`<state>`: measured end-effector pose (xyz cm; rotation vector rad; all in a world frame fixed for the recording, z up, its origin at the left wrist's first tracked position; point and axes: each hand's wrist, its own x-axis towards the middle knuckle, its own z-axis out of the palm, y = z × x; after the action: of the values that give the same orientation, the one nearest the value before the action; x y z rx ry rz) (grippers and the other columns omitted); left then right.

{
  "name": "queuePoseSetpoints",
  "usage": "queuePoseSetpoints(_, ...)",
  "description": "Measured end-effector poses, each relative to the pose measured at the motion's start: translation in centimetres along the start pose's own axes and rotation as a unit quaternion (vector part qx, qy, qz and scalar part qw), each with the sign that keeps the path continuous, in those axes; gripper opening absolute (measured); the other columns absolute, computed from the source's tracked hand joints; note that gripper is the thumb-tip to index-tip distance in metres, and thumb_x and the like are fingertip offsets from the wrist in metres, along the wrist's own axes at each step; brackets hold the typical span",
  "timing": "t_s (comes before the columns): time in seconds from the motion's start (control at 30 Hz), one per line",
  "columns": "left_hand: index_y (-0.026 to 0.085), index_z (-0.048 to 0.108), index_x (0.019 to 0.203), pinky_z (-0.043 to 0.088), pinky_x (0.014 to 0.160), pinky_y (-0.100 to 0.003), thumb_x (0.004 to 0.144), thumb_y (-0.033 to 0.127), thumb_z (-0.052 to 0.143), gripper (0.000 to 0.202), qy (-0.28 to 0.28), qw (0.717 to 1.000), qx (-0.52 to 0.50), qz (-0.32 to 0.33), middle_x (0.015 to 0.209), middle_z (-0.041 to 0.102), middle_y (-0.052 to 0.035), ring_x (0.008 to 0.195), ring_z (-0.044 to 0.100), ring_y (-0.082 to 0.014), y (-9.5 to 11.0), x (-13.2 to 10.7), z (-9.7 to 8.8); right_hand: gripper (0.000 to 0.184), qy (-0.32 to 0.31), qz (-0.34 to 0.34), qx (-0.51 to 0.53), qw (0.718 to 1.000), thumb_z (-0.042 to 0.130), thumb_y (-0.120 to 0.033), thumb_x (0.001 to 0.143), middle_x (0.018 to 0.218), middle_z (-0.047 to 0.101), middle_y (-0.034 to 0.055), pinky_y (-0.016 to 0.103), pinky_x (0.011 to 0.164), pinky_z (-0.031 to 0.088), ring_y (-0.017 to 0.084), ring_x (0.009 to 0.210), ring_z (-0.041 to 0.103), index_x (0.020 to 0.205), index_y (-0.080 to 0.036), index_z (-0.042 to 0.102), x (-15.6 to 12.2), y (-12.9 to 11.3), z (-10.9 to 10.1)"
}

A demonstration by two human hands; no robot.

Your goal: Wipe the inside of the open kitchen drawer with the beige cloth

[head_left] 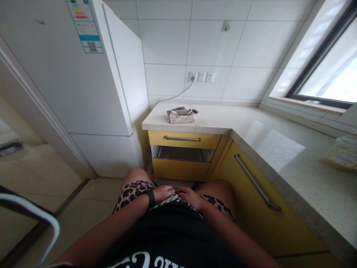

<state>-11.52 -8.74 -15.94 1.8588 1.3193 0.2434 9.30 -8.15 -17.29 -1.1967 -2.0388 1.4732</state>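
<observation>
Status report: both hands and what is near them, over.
Left hand and right hand resting on lap, empty. Folded cloth on counter, untouched. Lower drawer open.

Words and labels in the kitchen

A blue and white sticker (85, 26) with colored bars and a square code was on the fridge (69, 74), but its words were too small to read. White letters on the black shirt (156, 258) were cut off. A yellow label (341, 158) was blurry.
</observation>
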Motion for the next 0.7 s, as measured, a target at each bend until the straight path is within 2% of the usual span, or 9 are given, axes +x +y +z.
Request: queuePoseSetpoints(0.7, 0.018, 0.068, 0.098, 0.043, 0.081, -0.026, 0.092, 0.051, 0.039, 0.045, 0.003, 1.000, -0.004, -0.002, 0.099, 0.070, -0.0048, 0.094, 0.060, -0.0197, -0.26, 0.03, 0.17, 0.039, 0.003, -0.003, 0.000, 1.000, 0.049, -0.036, 0.082, 0.100, 0.074, 0.0085, 0.036, 0.088, 0.047, 0.025, 0.097, 0.065, 0.103, -0.014, 0.072, -0.28, -0.59, -0.08)
